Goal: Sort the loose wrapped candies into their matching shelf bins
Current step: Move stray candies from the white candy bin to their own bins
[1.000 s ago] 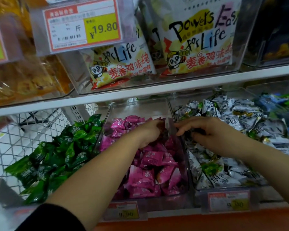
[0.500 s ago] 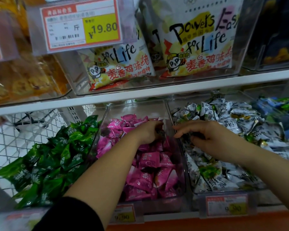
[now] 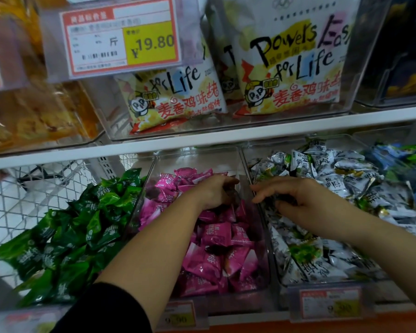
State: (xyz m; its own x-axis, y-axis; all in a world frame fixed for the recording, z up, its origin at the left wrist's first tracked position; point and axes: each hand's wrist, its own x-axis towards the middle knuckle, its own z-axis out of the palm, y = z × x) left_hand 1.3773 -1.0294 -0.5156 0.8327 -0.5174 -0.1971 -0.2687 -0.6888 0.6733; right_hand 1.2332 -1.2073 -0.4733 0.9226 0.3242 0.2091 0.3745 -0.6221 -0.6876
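Note:
Three clear shelf bins stand side by side on the lower shelf. Green wrapped candies (image 3: 77, 227) fill the left one, pink candies (image 3: 216, 239) the middle bin (image 3: 264, 267), and silver-white candies (image 3: 351, 181) the right bin. My left hand (image 3: 211, 193) is curled down into the pink pile at its back right. Its fingers hide whatever is under them. My right hand (image 3: 305, 200) hovers low over the silver-white pile just across the divider. Its index finger reaches left, apart from the thumb.
An upper shelf edge (image 3: 202, 143) runs right above the bins and carries snack bags (image 3: 291, 61) in clear boxes. A price tag (image 3: 120, 34) hangs from it. A white wire rack (image 3: 27, 193) is at the left. Blue candies (image 3: 399, 155) lie at the far right.
My hands were almost touching at the divider a second ago and are a little apart now. The view has dipped slightly. The candy piles look the same.

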